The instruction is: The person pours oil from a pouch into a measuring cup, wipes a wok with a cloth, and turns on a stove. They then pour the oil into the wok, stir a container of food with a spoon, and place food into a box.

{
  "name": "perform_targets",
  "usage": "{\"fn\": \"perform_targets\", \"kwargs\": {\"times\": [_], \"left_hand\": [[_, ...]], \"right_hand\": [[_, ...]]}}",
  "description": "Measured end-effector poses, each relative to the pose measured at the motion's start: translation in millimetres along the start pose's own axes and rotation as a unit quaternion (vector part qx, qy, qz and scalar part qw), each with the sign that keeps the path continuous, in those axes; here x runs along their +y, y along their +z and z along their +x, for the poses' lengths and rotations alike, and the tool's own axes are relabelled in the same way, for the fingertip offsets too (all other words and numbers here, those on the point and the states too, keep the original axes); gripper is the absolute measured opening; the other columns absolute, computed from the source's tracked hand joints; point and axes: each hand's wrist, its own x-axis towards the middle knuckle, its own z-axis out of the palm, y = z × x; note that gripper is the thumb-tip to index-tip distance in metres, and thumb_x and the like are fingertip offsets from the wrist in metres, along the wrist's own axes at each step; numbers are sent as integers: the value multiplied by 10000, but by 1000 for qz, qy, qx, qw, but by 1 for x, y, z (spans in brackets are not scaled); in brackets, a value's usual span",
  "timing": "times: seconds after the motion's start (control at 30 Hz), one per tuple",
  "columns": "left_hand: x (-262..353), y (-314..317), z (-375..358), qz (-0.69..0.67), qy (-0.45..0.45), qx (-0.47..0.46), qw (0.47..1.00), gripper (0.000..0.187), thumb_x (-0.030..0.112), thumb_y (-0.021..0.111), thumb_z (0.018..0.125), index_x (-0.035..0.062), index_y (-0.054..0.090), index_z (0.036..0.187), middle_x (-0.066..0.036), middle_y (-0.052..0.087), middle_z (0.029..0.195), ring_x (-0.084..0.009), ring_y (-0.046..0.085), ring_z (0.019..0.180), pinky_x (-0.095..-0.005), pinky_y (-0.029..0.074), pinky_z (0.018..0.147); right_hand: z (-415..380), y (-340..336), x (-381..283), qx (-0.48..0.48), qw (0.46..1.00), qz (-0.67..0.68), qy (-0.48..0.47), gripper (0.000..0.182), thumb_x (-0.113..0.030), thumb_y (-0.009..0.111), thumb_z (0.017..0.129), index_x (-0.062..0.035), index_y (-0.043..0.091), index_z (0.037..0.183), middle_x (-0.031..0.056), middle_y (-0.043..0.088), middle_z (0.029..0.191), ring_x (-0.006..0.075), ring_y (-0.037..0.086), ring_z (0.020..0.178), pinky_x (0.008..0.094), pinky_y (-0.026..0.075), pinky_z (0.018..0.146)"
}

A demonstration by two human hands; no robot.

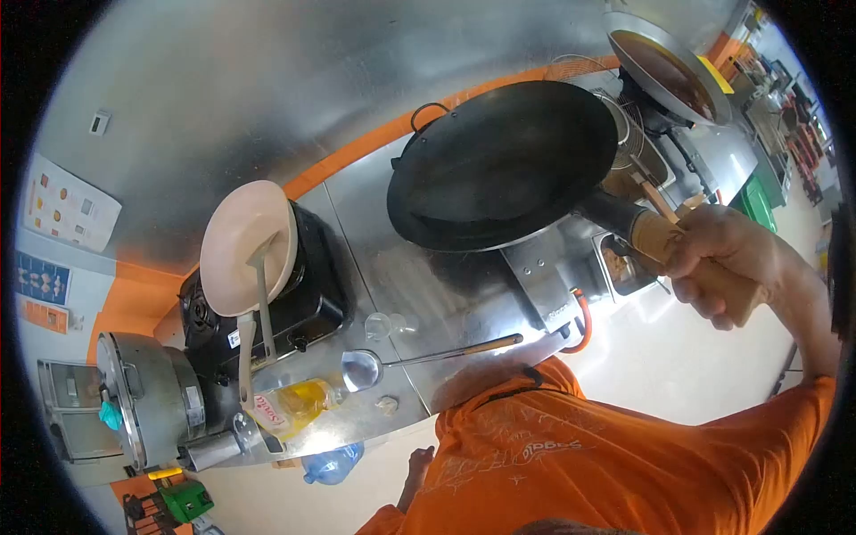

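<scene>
My right hand (718, 267) is closed around the wooden handle of a large black wok (504, 169). The wok is tilted and held above the steel counter and a burner, its inside dark with nothing distinct in it. Low beside my orange shirt hangs my left hand (419, 465), away from the counter. It is small and dark in view, so its fingers cannot be made out. A long-handled ladle (361, 370) lies on the counter below the wok, near a bottle of yellow oil (299, 406).
A pale frying pan (239, 241) with a grey spatula (264, 299) sits on a black stove (312, 276). Left of it stands a large metal pot (156, 392). At upper right, another wok (673, 76) holds brown liquid. An orange hose (584, 323) hangs at the counter's front edge.
</scene>
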Motion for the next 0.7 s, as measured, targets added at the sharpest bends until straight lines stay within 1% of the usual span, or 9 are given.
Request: {"fn": "perform_targets", "kwargs": {"times": [0.1, 0.23, 0.3, 0.33, 0.37, 0.4, 0.5, 0.57, 0.7], "left_hand": [[6, -13, -17, -168, -20, 11, 986, 445, 454, 589, 864, 32, 672, 751, -205, 684, 781, -406, 644, 705, -474, 522, 652], [-11, 5, 4, -55, -45, 48, 996, 430, 451, 627, 855, 31, 672, 776, -192, 690, 777, -381, 655, 693, -468, 515, 662], [-15, -2, 13, 128, 177, 54, 974, 415, 452, 677, 829, 44, 660, 759, -171, 682, 731, -323, 661, 677, -418, 508, 635], [-7, -11, 9, 126, 182, 56, 973, 415, 452, 677, 829, 44, 660, 759, -171, 682, 731, -323, 661, 677, -418, 508, 635], [5, -28, 0, -34, 47, 43, 997, 389, 436, 680, 833, 57, 652, 746, -163, 671, 706, -295, 658, 669, -387, 499, 608], [13, -38, -5, -190, -90, 26, 977, 366, 419, 682, 838, 71, 644, 733, -155, 660, 681, -267, 655, 660, -357, 490, 581], [-9, -1, 21, -103, 39, 214, 971, 360, 396, 645, 875, 87, 630, 691, -133, 639, 642, -236, 663, 687, -332, 486, 568], [-24, -7, 25, -116, -12, 75, 990, 359, 397, 642, 878, 85, 630, 701, -125, 637, 642, -229, 656, 679, -330, 485, 569], [-23, -34, 26, -125, -10, 12, 992, 359, 400, 635, 884, 80, 631, 722, -110, 632, 641, -216, 642, 664, -326, 483, 569]], "right_hand": [[3, 0, -2, 18, 1000, -24, 3, 227, -96, 619, 779, 80, 547, 903, 92, 567, 589, 151, 543, 390, 301, 443, 298], [9, 8, 11, 14, 1000, -16, -18, 223, -106, 628, 790, 36, 533, 932, 81, 577, 612, 141, 546, 408, 279, 458, 333], [22, 13, 24, 26, 999, -11, -33, 262, -116, 634, 790, 51, 536, 967, 65, 556, 624, 146, 531, 421, 298, 425, 326], [30, 14, 35, 17, 998, 5, -53, 264, -121, 641, 792, 28, 534, 982, 57, 550, 641, 145, 529, 434, 299, 424, 339], [38, 17, 46, 9, 997, 23, -74, 269, -127, 648, 794, 5, 532, 997, 48, 544, 658, 144, 527, 447, 300, 423, 351], [45, 21, 56, 15, 997, 26, -76, 269, -127, 648, 794, 5, 532, 997, 48, 544, 658, 144, 527, 447, 300, 423, 351], [79, 24, 90, 29, 992, -2, -120, 324, -135, 637, 806, -10, 484, 1063, 33, 533, 675, 139, 537, 462, 292, 430, 364], [105, 24, 106, -1, 986, -21, -166, 325, -138, 623, 815, 4, 473, 1065, 33, 532, 684, 129, 538, 463, 282, 428, 361], [128, 37, 122, 35, 983, 37, -178, 273, -133, 614, 817, 14, 494, 1014, 28, 529, 683, 116, 532, 467, 273, 427, 360]]}}
